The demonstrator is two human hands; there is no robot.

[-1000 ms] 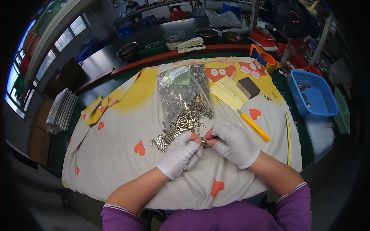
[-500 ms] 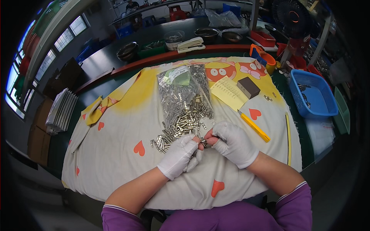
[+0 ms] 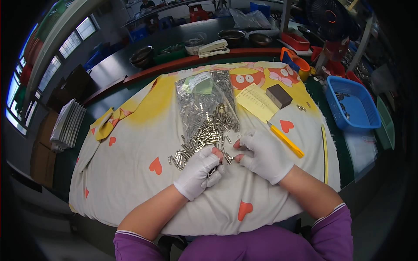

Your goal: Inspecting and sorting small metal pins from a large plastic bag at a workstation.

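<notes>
Metal pieces (image 3: 204,138), small and silvery, lie in a loose heap on the cloth just far of my hands, spilled from the mouth of a clear plastic bag (image 3: 203,101) that stretches away toward the far edge. Heap sits close so each hand only has to reach a short way to it.

One small piece (image 3: 229,157) sits between my two hands, pinched at the fingertips. Left hand (image 3: 201,170), in a white glove, is curled nearly closed, fingers folded in, thumb and forefinger tips at the piece; something dark shows under its fingers, too small to tell what. Right hand (image 3: 264,155), gloved too, has thumb and forefinger closed on the right end of the same piece, other fingers loosely bent and resting on the cloth. Glove tips on both hands look reddish, perhaps worn through. Holding the piece from both ends keeps it steady and near the middle of my view.

Patterned cloth (image 3: 139,174), white with red hearts and a yellow band, covers the table, likely to stop small parts rolling off.

Right of the heap: yellow paper slip (image 3: 257,102) with a dark small box (image 3: 279,95) beside it, and a yellow-handled cutter (image 3: 285,139) near my right hand. Farther right, a blue plastic tray (image 3: 353,104). Far side holds a stapler (image 3: 213,48) and dark bowls (image 3: 230,37).
</notes>
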